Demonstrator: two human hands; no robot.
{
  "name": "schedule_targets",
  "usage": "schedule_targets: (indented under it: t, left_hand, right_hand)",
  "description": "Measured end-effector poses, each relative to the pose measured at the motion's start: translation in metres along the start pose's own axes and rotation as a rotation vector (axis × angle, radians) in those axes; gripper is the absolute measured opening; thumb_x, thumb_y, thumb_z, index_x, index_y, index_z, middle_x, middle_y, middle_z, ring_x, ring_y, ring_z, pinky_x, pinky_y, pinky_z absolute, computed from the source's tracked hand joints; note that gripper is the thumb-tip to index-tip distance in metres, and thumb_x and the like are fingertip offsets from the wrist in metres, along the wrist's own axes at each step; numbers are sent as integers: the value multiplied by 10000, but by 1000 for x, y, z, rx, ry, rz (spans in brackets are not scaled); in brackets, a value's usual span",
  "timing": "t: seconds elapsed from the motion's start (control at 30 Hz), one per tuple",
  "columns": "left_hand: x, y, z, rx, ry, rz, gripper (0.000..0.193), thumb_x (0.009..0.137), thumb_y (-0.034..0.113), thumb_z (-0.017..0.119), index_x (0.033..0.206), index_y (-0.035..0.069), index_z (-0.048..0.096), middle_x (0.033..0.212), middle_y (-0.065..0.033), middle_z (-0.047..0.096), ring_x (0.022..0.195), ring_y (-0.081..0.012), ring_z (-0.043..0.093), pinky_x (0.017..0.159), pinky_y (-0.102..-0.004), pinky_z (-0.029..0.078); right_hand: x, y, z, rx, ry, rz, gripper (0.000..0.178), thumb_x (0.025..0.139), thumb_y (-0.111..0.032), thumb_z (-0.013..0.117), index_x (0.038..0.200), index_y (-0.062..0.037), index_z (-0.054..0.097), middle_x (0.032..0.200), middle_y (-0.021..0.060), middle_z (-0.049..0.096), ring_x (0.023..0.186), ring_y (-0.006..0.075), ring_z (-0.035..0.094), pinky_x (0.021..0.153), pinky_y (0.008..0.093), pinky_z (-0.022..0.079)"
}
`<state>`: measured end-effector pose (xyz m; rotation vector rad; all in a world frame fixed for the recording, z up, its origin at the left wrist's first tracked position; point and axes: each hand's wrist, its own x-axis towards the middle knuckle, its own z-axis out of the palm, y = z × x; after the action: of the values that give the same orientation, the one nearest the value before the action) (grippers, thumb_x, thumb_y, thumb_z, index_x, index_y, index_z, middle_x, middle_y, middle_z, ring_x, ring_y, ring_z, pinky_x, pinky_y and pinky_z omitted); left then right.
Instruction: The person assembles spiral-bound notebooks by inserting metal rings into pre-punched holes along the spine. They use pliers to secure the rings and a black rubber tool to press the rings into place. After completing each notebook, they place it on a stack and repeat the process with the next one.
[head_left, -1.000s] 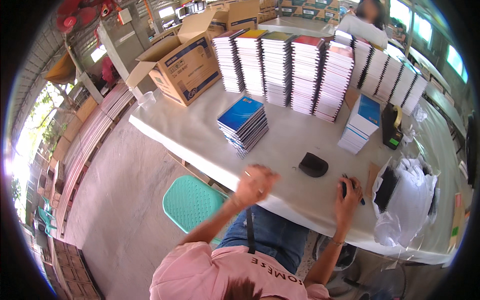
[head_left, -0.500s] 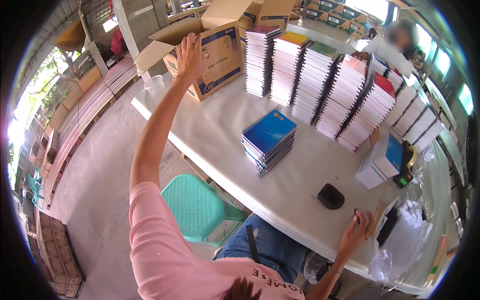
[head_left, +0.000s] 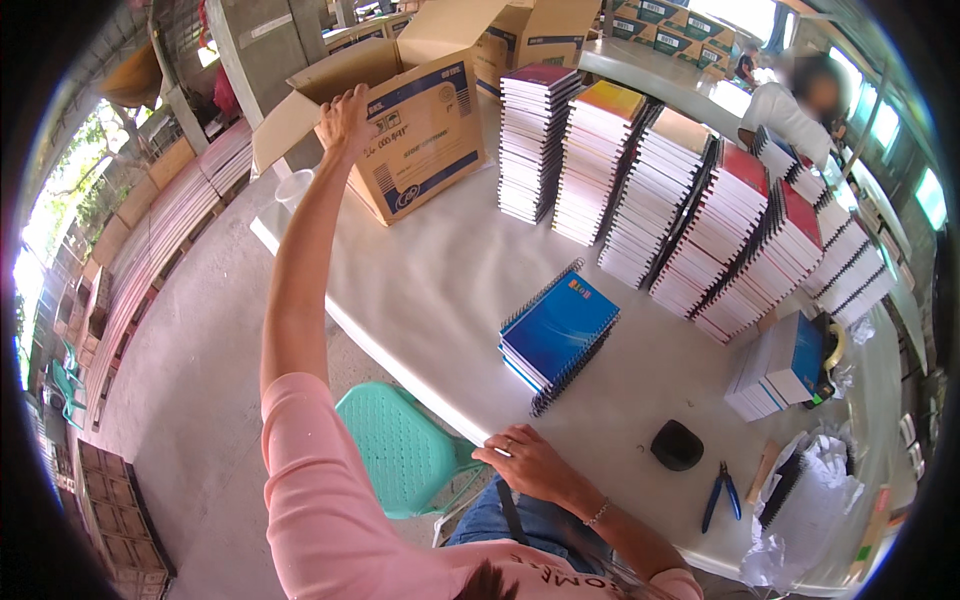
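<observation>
My left hand [head_left: 343, 122] is closed over the top edge of an open cardboard box [head_left: 425, 140] at the table's far left, fingers hooked on the rim by its near corner. Lower down, my right hand [head_left: 528, 462] rests at the table's near edge with its fingers curled; whatever they hold, if anything, is hidden. Between the hands stands a short stack of blue spiral notebooks [head_left: 562, 330]. Blue-handled cutting pliers [head_left: 722, 497] and a black computer mouse-like object [head_left: 677, 445] lie to the right of my right hand.
Tall stacks of spiral notebooks [head_left: 690, 230] line the far side of the table. At right are a blue-covered book stack [head_left: 780, 368], a tape dispenser [head_left: 832, 350] and crumpled plastic [head_left: 800, 525]. A green stool [head_left: 395, 450] stands by the near edge. Another person [head_left: 785, 120] is beyond.
My right hand has moved left from beside the plastic to the table's near edge, leaving the pliers in view. The box's front panel shows more fully under my left hand. The view has shifted.
</observation>
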<state>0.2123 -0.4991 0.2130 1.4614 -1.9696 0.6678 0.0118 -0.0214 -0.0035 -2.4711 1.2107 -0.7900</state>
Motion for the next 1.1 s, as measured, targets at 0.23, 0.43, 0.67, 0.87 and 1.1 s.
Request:
schedule_targets:
  t: [0.23, 0.43, 0.67, 0.87, 1.1]
  left_hand:
    - [31, -38, -15, 12, 1, 45, 682, 598, 147, 863, 1217, 131, 578, 1186, -84, 676, 1138, -302, 605, 936, -479, 429]
    - [42, -54, -4, 52, 91, 42, 657, 625, 143, 868, 1215, 131, 580, 1194, -75, 672, 1151, -292, 594, 932, -473, 418]
    - [38, -70, 25, 105, -30, -64, 690, 636, 94, 833, 1270, 150, 567, 1264, -77, 629, 1201, -279, 570, 958, -473, 409]
    - [22, -14, 60, 506, 217, 161, 557, 797, 209, 712, 1322, 147, 538, 1373, -106, 481, 1269, -298, 469, 1015, -518, 365]
    - [-42, 89, 178, -98, -360, 166, 552, 892, 397, 666, 1294, 30, 575, 1331, -186, 501, 1270, -360, 484, 1072, -486, 406]
  right_hand:
    - [35, 13, 6, 118, -14, 42, 148, 913, -126, 635, 1054, -122, 676, 994, -9, 644, 973, 190, 580, 909, 360, 402]
    - [36, 13, 2, 213, -24, 92, 154, 924, -139, 625, 1070, -132, 675, 979, 4, 644, 958, 203, 580, 910, 368, 388]
    - [41, 13, -4, 325, -42, 146, 180, 937, -143, 611, 1109, -127, 664, 982, 13, 656, 955, 210, 587, 910, 370, 386]
    - [40, 18, 2, 330, -49, 183, 178, 936, -156, 620, 1106, -143, 671, 971, -6, 668, 929, 197, 595, 876, 359, 395]
    - [38, 21, 8, 350, 19, 164, 169, 933, -151, 627, 1095, -134, 675, 969, 9, 678, 922, 204, 617, 850, 355, 429]
